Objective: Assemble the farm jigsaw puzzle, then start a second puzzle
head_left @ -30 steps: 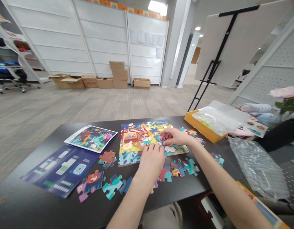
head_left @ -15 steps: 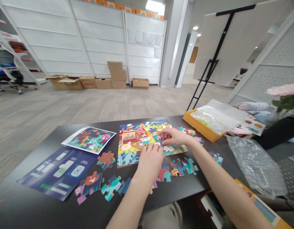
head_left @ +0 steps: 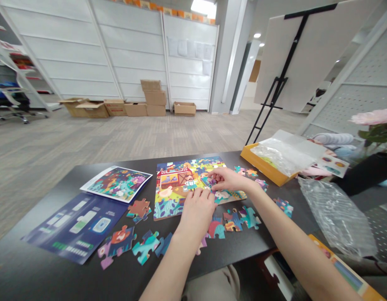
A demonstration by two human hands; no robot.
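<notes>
A colourful jigsaw puzzle (head_left: 170, 193) with a red barn, a chick and a white rabbit lies on the black table. My left hand (head_left: 198, 207) rests on its front part, fingers stretched forward and laid flat. Over the right half of the picture, my right hand (head_left: 229, 179) is bent in a pinch on a small purple-and-blue puzzle piece (head_left: 210, 181). The fingers partly cover that piece, and I cannot tell whether it lies flush. Loose pieces lie near my hands, among them a teal piece (head_left: 250, 218) and a red-and-teal piece (head_left: 216, 228).
More loose pieces, such as a brown one (head_left: 139, 208), lie left of the puzzle. A picture sheet (head_left: 118, 184) overlaps a dark blue leaflet (head_left: 77, 228) at left. At right stand a yellow box (head_left: 265, 165) with plastic inside and a clear plastic bag (head_left: 337, 217).
Both hands stay in nearly the same place on the puzzle. The right fingers have shifted only very slightly, and the loose pieces lie as before.
</notes>
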